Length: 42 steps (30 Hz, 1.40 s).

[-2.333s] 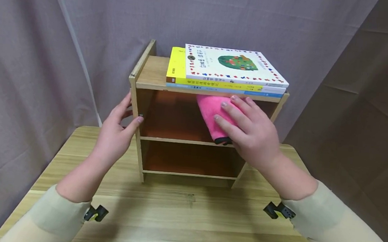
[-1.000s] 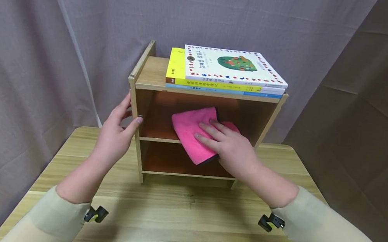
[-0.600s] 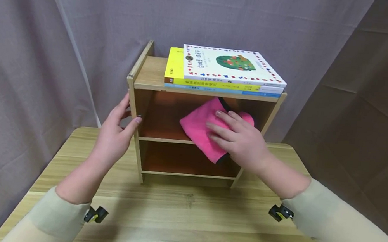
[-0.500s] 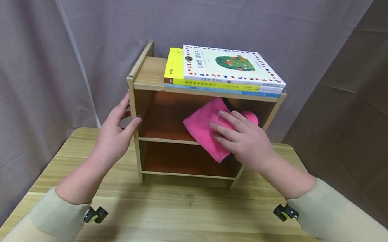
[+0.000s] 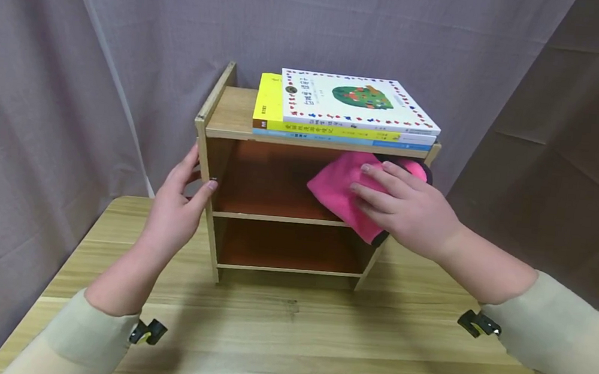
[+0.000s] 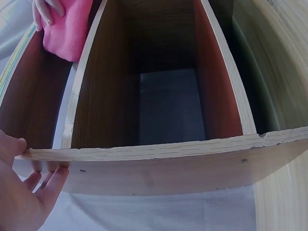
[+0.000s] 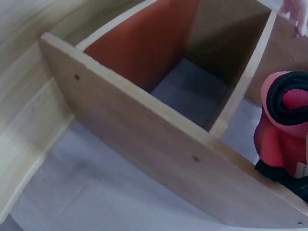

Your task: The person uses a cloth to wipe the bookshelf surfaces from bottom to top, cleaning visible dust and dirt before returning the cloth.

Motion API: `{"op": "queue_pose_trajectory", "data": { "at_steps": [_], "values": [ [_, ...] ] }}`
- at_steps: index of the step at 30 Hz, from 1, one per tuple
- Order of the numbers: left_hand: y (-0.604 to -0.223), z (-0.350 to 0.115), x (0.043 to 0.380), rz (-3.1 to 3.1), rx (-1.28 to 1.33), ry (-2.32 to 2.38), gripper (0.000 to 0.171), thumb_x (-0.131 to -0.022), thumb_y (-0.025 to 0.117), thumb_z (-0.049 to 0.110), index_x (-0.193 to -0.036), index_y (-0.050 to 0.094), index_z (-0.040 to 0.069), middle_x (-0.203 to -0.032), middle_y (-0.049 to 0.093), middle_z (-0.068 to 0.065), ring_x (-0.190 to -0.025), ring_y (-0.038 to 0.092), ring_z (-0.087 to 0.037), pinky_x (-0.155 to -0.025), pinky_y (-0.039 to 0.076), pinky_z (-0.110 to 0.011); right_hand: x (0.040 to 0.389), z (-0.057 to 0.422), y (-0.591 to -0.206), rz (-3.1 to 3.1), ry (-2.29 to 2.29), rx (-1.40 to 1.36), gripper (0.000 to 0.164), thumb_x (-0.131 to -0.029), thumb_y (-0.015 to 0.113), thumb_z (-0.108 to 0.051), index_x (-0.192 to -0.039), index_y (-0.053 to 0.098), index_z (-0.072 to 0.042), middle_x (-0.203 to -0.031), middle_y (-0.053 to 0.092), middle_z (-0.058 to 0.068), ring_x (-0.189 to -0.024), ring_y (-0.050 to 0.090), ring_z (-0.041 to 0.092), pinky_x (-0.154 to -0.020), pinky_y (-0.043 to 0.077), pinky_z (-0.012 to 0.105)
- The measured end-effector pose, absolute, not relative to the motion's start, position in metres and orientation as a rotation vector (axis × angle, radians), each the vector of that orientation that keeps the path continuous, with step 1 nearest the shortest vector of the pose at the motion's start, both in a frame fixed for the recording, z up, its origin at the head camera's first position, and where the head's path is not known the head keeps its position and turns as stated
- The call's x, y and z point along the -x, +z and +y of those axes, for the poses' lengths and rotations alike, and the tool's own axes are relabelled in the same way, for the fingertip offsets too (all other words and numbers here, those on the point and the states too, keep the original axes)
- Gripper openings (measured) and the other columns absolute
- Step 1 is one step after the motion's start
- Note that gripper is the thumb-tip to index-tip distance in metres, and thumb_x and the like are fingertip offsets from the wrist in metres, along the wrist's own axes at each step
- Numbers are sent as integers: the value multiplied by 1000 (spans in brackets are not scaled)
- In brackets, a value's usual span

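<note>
In the head view my left hand (image 5: 175, 205) grips the left side panel of a small wooden bookshelf (image 5: 280, 219), thumb at the front edge and fingers along the outside. The left wrist view shows the same grip on the panel (image 6: 159, 166). My right hand (image 5: 411, 213) holds a pink cloth (image 5: 337, 184) with dark edging, its fingers spread over the top; the thumb is hidden. The cloth lies at the right front of the upper compartment, against the right side panel. In the right wrist view the folded cloth (image 7: 276, 144) bulges over that panel's edge, with a white label showing.
Several books (image 5: 351, 104) lie stacked on the bookshelf's top board, a white one uppermost. The bookshelf stands on a wooden table (image 5: 263, 340). Grey curtains (image 5: 348, 23) hang behind and at both sides.
My right hand has carried the cloth rightwards, from the middle of the upper compartment to the right side panel. The left hand keeps its hold on the left panel.
</note>
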<state>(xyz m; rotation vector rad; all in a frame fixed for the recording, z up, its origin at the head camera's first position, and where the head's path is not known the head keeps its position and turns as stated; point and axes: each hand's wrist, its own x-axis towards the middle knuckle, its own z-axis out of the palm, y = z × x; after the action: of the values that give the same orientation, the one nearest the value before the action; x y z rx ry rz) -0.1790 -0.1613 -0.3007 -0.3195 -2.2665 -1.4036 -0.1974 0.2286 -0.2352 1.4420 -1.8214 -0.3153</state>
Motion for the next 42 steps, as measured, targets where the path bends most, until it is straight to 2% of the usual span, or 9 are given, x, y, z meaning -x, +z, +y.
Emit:
{"op": "queue_pose_trajectory", "data": {
  "at_steps": [3, 8, 13, 15, 22, 29, 37, 42],
  "values": [
    [-301, -161, 179, -2269, 324, -1391, 69, -101, 59, 26, -157, 21, 38, -154, 36, -7, -133, 45, -28, -94, 52, -51, 198, 231, -231, -1834, -371, -1433, 59, -60, 88, 10, -115, 73, -3, -128, 64, 14, -126, 51, 40, -107, 42, 53],
    [-303, -161, 180, -2272, 328, -1370, 68, -101, 58, 27, -157, 20, 38, -154, 37, -5, -132, 45, -26, -95, 52, -49, 201, 237, -228, -1884, -479, -1403, 62, -55, 93, 4, -112, 75, -7, -125, 65, 13, -127, 51, 38, -108, 43, 51],
    [-303, -161, 180, -2274, 325, -1354, 68, -101, 58, 28, -157, 20, 38, -154, 37, -5, -132, 45, -26, -94, 52, -49, 203, 243, -231, -1919, -508, -1379, 55, -58, 92, 4, -109, 75, -7, -122, 66, 12, -125, 52, 38, -113, 36, 49],
    [-303, -162, 180, -2272, 325, -1350, 68, -101, 58, 28, -157, 20, 39, -154, 37, -5, -132, 46, -27, -93, 53, -49, 205, 244, -232, -1924, -509, -1376, 50, -62, 89, 6, -108, 76, -6, -121, 66, 11, -124, 53, 37, -114, 35, 48],
    [-302, -163, 180, -2269, 327, -1345, 68, -101, 58, 27, -157, 19, 39, -153, 38, -5, -132, 46, -25, -93, 53, -47, 205, 244, -232, -1983, -567, -1338, 34, -72, 80, 8, -102, 76, -7, -117, 66, 9, -121, 53, 36, -111, 38, 48],
    [-303, -163, 180, -2251, 330, -1327, 69, -101, 58, 25, -157, 20, 37, -153, 39, -5, -131, 47, -26, -91, 54, -47, 203, 242, -234, -2036, -552, -1306, 36, -69, 84, 8, -101, 76, -6, -115, 67, 11, -121, 53, 36, -110, 40, 49],
    [-303, -162, 181, -2263, 334, -1324, 69, -101, 58, 26, -157, 19, 37, -153, 39, -5, -131, 47, -26, -92, 54, -48, 202, 238, -243, -2067, -466, -1259, 25, -72, 76, 8, -95, 74, -3, -111, 69, 14, -112, 57, 37, -109, 40, 51],
    [-303, -162, 180, -2272, 327, -1323, 69, -101, 58, 27, -157, 19, 36, -153, 38, -5, -132, 46, -26, -93, 53, -48, 202, 236, -248, -2077, -441, -1250, 23, -68, 70, 2, -91, 69, -2, -109, 68, 14, -108, 57, 38, -108, 40, 52]
  ]
}}
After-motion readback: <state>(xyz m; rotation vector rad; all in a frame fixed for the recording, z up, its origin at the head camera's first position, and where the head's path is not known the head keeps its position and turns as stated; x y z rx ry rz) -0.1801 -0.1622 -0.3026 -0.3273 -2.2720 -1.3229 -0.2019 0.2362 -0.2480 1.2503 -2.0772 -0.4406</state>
